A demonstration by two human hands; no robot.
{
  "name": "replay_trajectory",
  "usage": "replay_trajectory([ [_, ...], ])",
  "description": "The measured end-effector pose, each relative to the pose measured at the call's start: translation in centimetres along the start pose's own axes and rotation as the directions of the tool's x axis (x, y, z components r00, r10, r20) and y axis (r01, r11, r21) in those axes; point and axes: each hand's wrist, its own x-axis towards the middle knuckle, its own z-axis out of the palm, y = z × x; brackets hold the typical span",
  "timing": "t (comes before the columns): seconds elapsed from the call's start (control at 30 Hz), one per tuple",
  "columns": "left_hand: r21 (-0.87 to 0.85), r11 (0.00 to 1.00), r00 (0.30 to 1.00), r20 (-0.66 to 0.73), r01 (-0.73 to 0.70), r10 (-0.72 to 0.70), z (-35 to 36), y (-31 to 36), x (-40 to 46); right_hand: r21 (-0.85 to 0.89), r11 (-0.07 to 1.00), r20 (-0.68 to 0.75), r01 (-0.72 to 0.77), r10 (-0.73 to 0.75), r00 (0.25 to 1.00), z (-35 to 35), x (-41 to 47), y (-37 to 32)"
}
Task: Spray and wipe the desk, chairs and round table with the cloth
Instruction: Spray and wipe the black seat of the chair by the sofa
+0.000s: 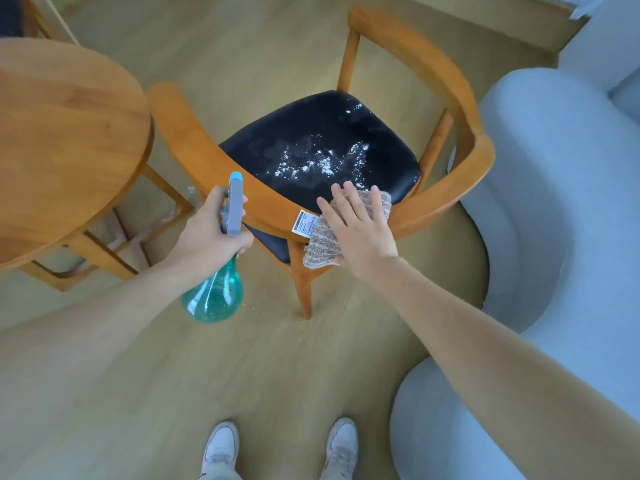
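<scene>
Standing over a wooden armchair (pixel 408 46) on a pale wood-look floor (pixel 242 358), a person presses the right hand (pixel 360 230) flat, fingers straight and spread, on a beige knitted cloth (pixel 320 249) draped over the chair's curved backrest rail, just beside a white label (pixel 304 221). The left hand (pixel 211 230) has its grip curled round the grey neck of a teal spray bottle (pixel 213 296), which hangs near the rail. White droplets speckle the chair's black padded seat (pixel 311 133). A round wooden surface (pixel 69 133) stands just left of the chair; a pale grey sofa (pixel 554 202) curves along the right. White sneakers (pixel 221 448) show at the bottom edge.
</scene>
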Motion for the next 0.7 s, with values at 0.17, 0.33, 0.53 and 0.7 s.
replay_trajectory([
  [0.17, 0.048, 0.998, 1.0, 0.008, -0.029, 0.029, -0.9, 1.0, 0.4, 0.375, 0.891, -0.04, -0.256, 0.291, 0.956, -0.5, -1.3, -3.4],
  [0.33, 0.114, 0.989, 0.993, 0.069, -0.098, 0.091, -2.5, 3.2, 1.3, 0.844, 0.452, -0.086, -0.288, 0.645, 0.76, -2.1, -3.2, -8.0],
  [0.53, 0.135, 0.967, 0.966, 0.173, -0.214, 0.19, -4.0, 7.0, 2.9, 0.894, -0.304, 0.423, -0.329, 0.813, 0.399, -4.0, -4.9, -10.0],
  [0.7, 0.217, 0.912, 0.904, 0.333, -0.349, 0.267, -2.3, 10.7, 4.0, 0.553, -0.815, 0.831, -0.176, 0.524, 0.185, -4.8, -5.2, -8.9],
])
